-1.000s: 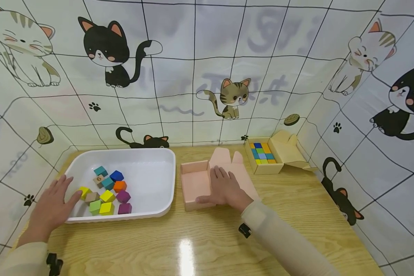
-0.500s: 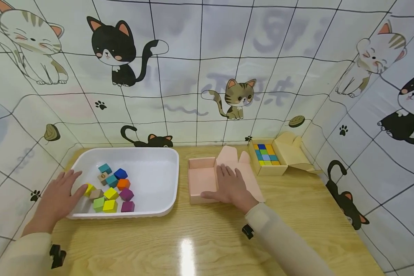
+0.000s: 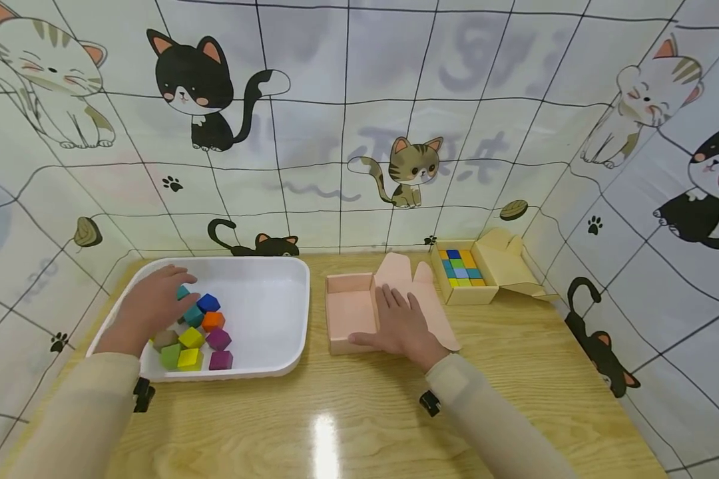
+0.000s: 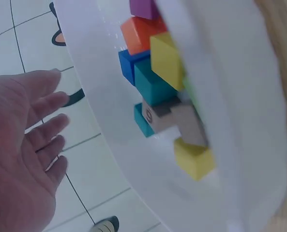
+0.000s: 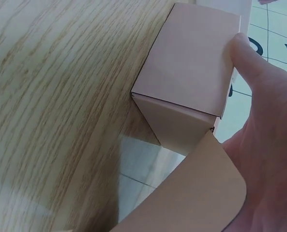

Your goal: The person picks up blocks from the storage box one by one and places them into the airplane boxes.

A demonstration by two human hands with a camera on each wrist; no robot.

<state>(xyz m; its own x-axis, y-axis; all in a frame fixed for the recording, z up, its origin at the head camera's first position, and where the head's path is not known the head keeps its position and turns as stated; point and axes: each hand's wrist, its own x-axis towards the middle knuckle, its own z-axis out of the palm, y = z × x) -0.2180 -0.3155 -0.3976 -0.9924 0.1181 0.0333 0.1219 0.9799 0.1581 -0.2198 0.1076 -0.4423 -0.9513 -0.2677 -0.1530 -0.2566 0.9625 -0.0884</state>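
Observation:
My left hand (image 3: 156, 307) hovers over the left part of a white tray (image 3: 269, 299), fingers loosely spread and holding nothing. Below and beside it in the tray lie several coloured blocks, among them a blue block (image 3: 208, 303), an orange block (image 3: 213, 321) and a purple block (image 3: 220, 360). In the left wrist view one wooden block (image 4: 154, 116) bears a dark numeral. My right hand (image 3: 403, 326) rests on the opened pink cardboard box (image 3: 349, 309), fingers straight across its lid side. Its thumb touches the top edge of the box's near wall (image 5: 189, 58) in the right wrist view.
A yellow cardboard box (image 3: 470, 296) with its lid folded back stands behind and to the right, filled with rows of coloured blocks. Cat-printed sheets (image 3: 311, 133) enclose the wooden table (image 3: 275, 426) at the back and both sides.
My left hand has lifted from the tray's left edge and moved right and forward over the blocks. My right hand stays on the pink box. The head view shifted slightly.

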